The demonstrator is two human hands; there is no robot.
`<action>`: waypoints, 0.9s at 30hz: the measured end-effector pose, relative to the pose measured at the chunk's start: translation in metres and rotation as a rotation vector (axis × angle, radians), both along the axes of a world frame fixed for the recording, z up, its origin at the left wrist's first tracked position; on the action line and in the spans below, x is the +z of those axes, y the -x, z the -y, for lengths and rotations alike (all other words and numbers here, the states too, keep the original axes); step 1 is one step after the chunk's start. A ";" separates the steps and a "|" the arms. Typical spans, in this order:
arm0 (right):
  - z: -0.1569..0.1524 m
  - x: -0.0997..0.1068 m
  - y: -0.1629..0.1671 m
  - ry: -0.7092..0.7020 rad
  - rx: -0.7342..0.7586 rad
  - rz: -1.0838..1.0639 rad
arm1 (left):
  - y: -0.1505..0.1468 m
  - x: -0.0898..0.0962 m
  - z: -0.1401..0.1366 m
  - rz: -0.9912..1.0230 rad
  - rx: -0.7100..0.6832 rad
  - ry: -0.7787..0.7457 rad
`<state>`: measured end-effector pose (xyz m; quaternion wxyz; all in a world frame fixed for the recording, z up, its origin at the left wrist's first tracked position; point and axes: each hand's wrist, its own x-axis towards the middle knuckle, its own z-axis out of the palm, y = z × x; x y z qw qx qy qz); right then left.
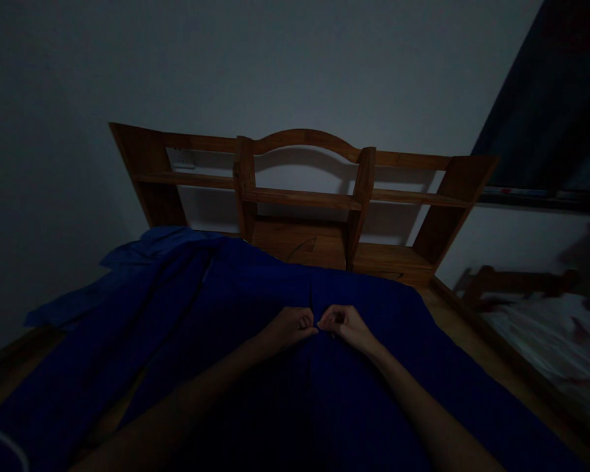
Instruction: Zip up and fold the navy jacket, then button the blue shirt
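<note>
A dark blue garment [255, 288], which looks like a jacket or coat, lies spread over the bed with a seam or front opening down its middle. My left hand [295, 322] is closed in a pinch on the cloth at the left side of that line. Just across from it, my right hand [343, 322] pinches the cloth at the right side, its fingertips almost meeting those of the left. Whatever small part sits between the fingertips is too dark to make out. At the left, a sleeve-like length [103, 341] slants down, with lighter blue cloth [147, 246] beside it.
Behind the garment stands a wooden headboard [302, 196] with open shelves, against a pale wall [295, 65]. A power strip [183, 162] shows at its left shelf. To the right are a dark curtain [555, 118], a low wooden frame [521, 282] and whitish plastic-like sheeting [545, 334].
</note>
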<state>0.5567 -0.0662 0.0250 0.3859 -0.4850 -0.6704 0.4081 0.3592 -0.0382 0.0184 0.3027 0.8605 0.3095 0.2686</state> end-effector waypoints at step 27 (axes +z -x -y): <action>-0.002 0.004 0.004 0.118 -0.014 -0.198 | -0.010 0.003 0.015 0.055 0.142 -0.239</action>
